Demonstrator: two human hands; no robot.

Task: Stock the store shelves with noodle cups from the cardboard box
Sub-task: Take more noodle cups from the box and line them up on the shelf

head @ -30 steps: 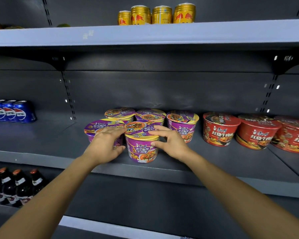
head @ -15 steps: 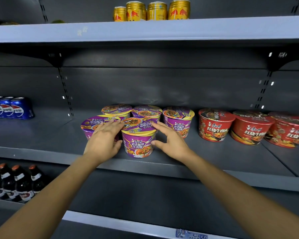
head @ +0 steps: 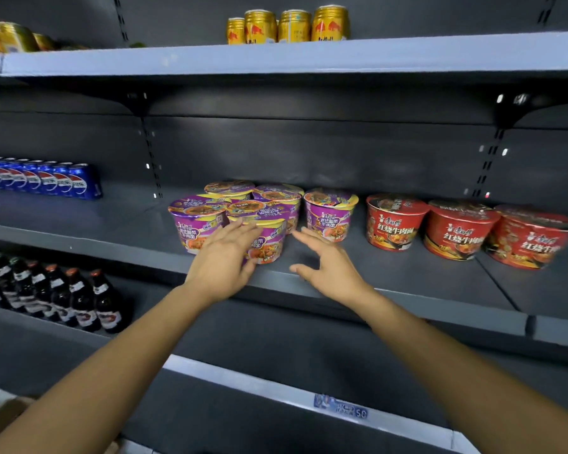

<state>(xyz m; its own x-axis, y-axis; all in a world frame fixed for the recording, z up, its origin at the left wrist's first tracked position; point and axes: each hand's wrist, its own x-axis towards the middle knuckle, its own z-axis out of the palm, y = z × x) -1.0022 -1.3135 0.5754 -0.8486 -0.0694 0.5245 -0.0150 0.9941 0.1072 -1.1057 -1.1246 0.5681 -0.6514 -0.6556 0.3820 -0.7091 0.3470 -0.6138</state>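
Shelf (head: 407, 283): purple noodle cups (head: 330, 213), red cups (head: 458, 229)

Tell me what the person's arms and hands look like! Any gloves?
No gloves. The left hand and right hand are bare, with no rings showing. The left forearm and right forearm are bare too: no sleeves, watch or bracelets in view.
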